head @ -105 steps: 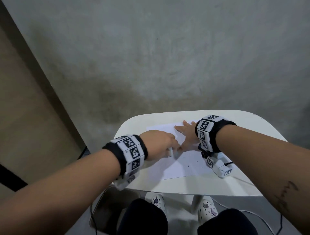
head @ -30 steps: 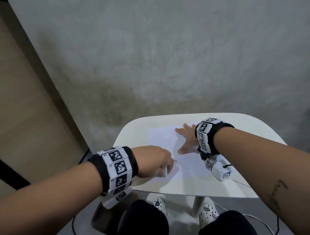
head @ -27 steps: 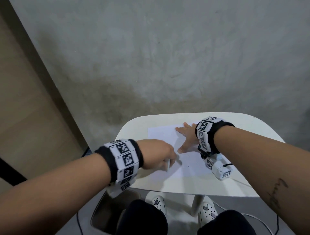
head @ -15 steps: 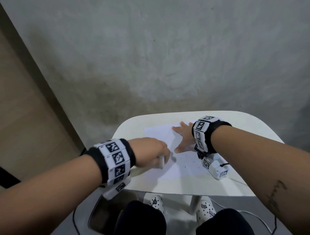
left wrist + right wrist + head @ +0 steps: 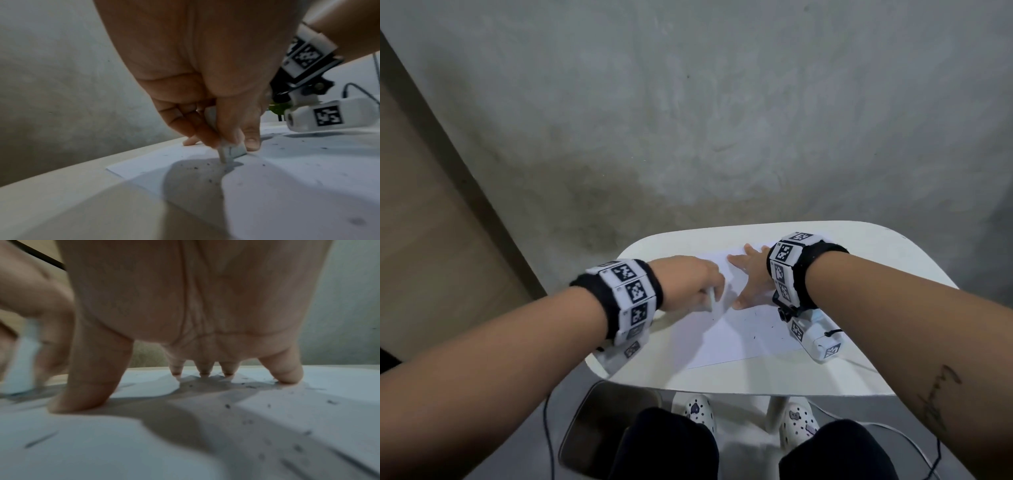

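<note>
A white sheet of paper (image 5: 739, 337) lies on the small cream table (image 5: 859, 263). My left hand (image 5: 709, 296) pinches a small white eraser (image 5: 711, 303) between thumb and fingers, its lower end down on the paper's left part. The left wrist view shows the eraser (image 5: 226, 151) touching the sheet (image 5: 287, 186) amid dark crumbs. My right hand (image 5: 743, 277) lies spread on the paper just right of the eraser, fingertips (image 5: 204, 374) and thumb pressing the sheet (image 5: 102, 443). The eraser (image 5: 21, 363) shows blurred at the left edge of the right wrist view.
A grey concrete wall rises right behind the table, with a wooden panel (image 5: 421, 240) at the left. Under the table are my knees, feet in white clogs (image 5: 697, 411), a dark flat object (image 5: 602, 428) on the floor and loose cables (image 5: 893, 435).
My left hand has slid the eraser over the paper, from the near left part up towards my right thumb. The right hand has stayed pressed on the sheet.
</note>
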`<state>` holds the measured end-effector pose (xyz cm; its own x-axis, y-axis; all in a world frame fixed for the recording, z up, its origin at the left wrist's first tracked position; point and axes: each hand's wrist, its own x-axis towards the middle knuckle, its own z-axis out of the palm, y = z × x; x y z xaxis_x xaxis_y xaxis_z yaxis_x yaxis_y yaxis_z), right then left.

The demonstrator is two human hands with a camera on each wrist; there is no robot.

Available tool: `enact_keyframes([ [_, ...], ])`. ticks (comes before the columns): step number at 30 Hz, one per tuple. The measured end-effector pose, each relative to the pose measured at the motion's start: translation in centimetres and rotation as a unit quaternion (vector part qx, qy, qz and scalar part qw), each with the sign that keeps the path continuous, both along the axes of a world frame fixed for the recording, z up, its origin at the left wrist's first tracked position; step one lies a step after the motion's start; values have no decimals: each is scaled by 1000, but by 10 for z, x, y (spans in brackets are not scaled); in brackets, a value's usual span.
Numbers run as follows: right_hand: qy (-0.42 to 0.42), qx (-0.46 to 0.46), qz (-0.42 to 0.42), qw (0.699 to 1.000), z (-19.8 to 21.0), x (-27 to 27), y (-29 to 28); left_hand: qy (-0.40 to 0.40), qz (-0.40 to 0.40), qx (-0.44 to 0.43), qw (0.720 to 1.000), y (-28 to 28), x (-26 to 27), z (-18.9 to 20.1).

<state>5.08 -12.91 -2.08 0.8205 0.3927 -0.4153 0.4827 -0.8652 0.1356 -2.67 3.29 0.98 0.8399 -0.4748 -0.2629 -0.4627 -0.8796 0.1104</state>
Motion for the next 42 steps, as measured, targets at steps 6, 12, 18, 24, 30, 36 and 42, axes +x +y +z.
enact_keyframes([
  [6, 3, 4, -1, 1000, 1, -1, 0, 36, -4, 22, 999, 3, -8, -9],
  [12, 10, -4, -5, 1000, 0, 3, 0, -20, 37, 5, 999, 5, 18, -2],
  [18, 5, -1, -8, 1000, -2, 2, 1, 60, 22, 14, 998, 25, 6, -6],
  [24, 3, 11, -6, 1000, -1, 0, -1, -33, 34, 11, 999, 6, 38, -1],
  [30, -2, 18, 1, 1000, -1, -3, -3, 74, 31, 58, 995, 22, 35, 3],
  [36, -9, 48, 11, 999, -3, -4, -5, -68, 39, -14, 997, 11, 59, -2],
  [42, -9, 27, 7, 1000, -5, 1, -3, 30, 37, 12, 999, 30, 50, -5],
])
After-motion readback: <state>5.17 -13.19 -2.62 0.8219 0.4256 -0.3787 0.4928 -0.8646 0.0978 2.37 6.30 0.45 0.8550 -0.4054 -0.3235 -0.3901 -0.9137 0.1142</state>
